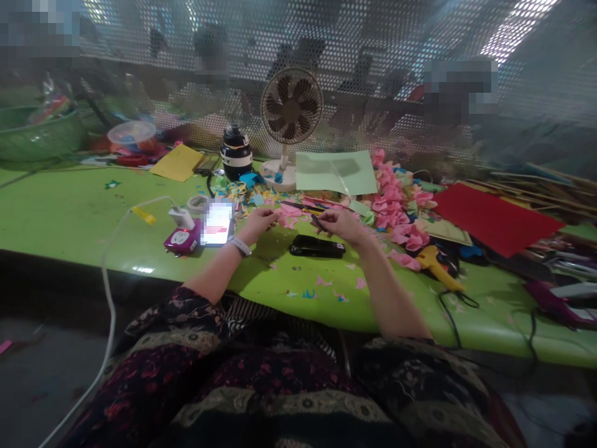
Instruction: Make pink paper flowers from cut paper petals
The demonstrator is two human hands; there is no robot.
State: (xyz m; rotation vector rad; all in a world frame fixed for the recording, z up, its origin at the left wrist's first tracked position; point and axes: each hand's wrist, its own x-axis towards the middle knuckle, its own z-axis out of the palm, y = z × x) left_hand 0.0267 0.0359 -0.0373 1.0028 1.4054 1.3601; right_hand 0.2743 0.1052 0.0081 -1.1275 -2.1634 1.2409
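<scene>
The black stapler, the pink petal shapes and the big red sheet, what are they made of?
Black stapler: maybe hard plastic or painted metal; its dark surface looks smooth and faintly shiny.
Pink petal shapes: probably thin, dull paper, because they curl and crumple.
Red sheet: likely matte paper or card, flat with straight edges and no bright shine.

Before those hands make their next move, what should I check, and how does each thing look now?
1. Right hand holding something: ok; it grips a dark slim object.
2. Left hand gripping pink paper: cannot tell; they are close, but contact is unclear.
3. Black stapler-like tool near the right hand: ok.
4. Green tabletop free of scraps: not ok; paper scraps lie near its front edge.
5. Fan upright: ok.
</scene>
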